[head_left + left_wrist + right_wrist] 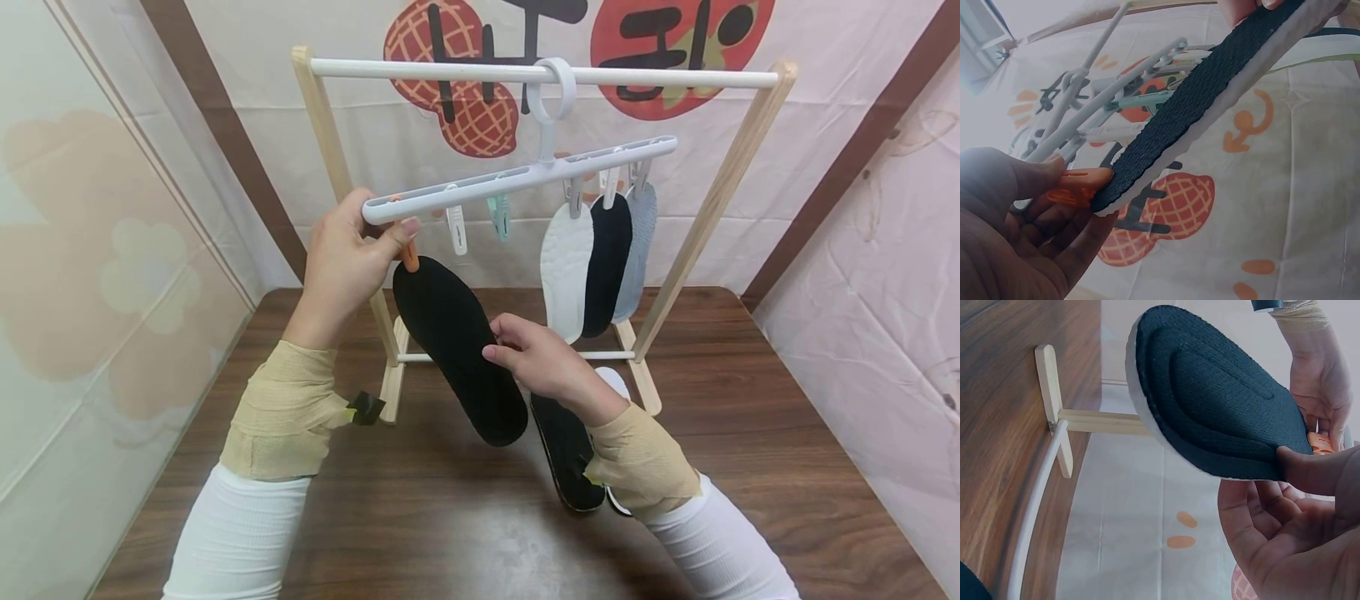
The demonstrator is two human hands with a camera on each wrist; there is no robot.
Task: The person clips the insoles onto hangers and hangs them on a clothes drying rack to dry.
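A black insole [456, 346] with a white underside hangs slanting below the left end of the pale clip hanger [480, 188]. My left hand [339, 265] pinches the orange clip [1079, 179] there, thumb on one side and fingers behind. The clip's tip meets the insole's upper end in the left wrist view. Lower down, my right hand [546, 360] pinches the insole's edge between thumb and fingers. White clip [457, 229] and teal clip [499, 217] hang with nothing in them. Toward the hanger's right end, clips hold a white insole [567, 267], another black insole [609, 267] and a grey insole [637, 250].
The hanger's ring hooks over the white bar [427, 72] of a wooden-legged rack [733, 208]. Under my right wrist, another black insole [564, 446] lies on the brown table [420, 517], with a white piece [613, 381] beside it. A printed cloth [247, 108] stands behind.
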